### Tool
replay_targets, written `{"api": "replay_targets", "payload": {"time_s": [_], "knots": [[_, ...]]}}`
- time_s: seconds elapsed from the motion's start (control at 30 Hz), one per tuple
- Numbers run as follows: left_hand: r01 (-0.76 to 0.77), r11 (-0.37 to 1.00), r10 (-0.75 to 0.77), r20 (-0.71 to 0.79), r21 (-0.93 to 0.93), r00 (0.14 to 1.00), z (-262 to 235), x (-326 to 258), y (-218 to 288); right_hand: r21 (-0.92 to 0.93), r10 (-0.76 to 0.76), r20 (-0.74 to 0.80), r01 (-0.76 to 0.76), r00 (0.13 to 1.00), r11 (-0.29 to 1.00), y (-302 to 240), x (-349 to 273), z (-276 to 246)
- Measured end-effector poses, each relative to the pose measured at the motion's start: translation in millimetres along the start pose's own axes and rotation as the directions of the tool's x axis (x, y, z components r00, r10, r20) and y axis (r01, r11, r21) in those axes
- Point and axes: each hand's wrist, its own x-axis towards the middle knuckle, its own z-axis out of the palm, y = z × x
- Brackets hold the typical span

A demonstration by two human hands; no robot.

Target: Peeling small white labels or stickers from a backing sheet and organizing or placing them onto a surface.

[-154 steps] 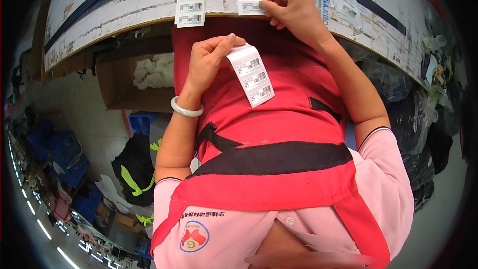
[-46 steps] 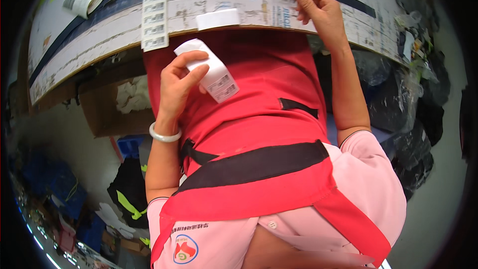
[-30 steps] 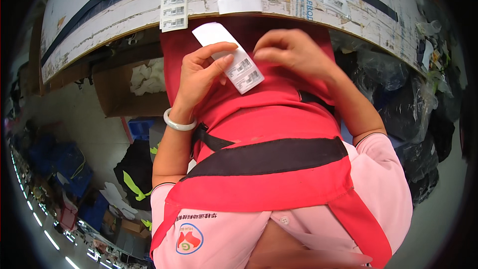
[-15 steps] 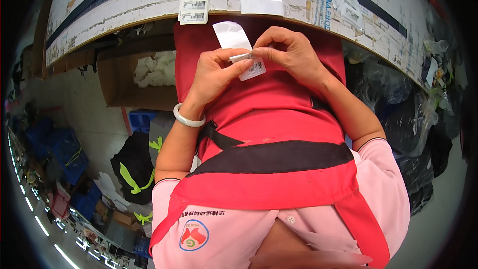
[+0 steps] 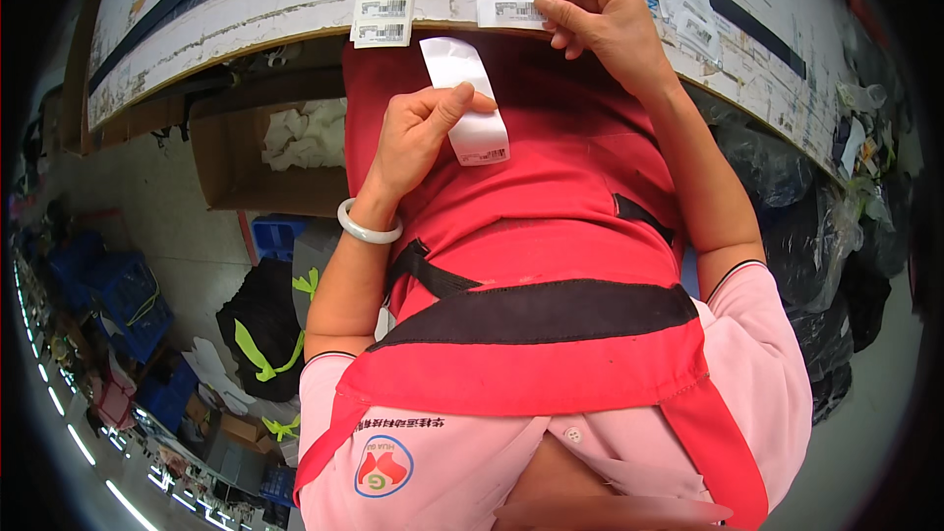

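My left hand point(image 5: 418, 133) is closed, thumb on top, around a strip of white label backing point(image 5: 462, 64). The strip hangs over my red apron, and a printed barcode shows at its lower end. At the table's front edge lies a small white rectangular piece point(image 5: 489, 13) with a barcode label point(image 5: 516, 10) on its face. My right hand point(image 5: 605, 29) has thumb and forefinger pinched together at the right end of that label. The other fingers of this hand are curled beneath.
A strip of barcode labels point(image 5: 383, 0) hangs over the table edge point(image 5: 265, 25) on the left. Several clear-wrapped labelled pieces point(image 5: 683, 5) lie at the right. Below the table stand a cardboard box point(image 5: 226, 162) with crumpled white paper and dark plastic bags point(image 5: 801, 246).
My right hand has moved from the strip up and right to the white piece on the table. That piece was blank and now bears a barcode label. My left hand still holds the strip.
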Motion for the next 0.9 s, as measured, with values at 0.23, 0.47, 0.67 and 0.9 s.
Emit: {"api": "replay_targets", "payload": {"time_s": [0.23,0.47,0.67,0.9], "knots": [[0.001,1.000,-0.001,0.002,0.010,1.000,1,1,-3,-0.010,0.005,0.005,-0.005,1.000,1.000,5,5,5],[0.020,1.000,-0.020,-0.018,0.010,1.000,2,1,-5,-0.083,0.008,-0.008,-0.008,1.000,0.997,4,7,7],[0.022,1.000,-0.022,-0.013,0.021,1.000,2,1,-6,-0.108,-0.005,-0.015,0.003,1.000,0.994,4,7,8],[0.019,0.999,-0.018,-0.019,0.034,1.000,3,1,-8,-0.210,-0.031,-0.044,0.021,0.999,0.978,0,5,16]]}}
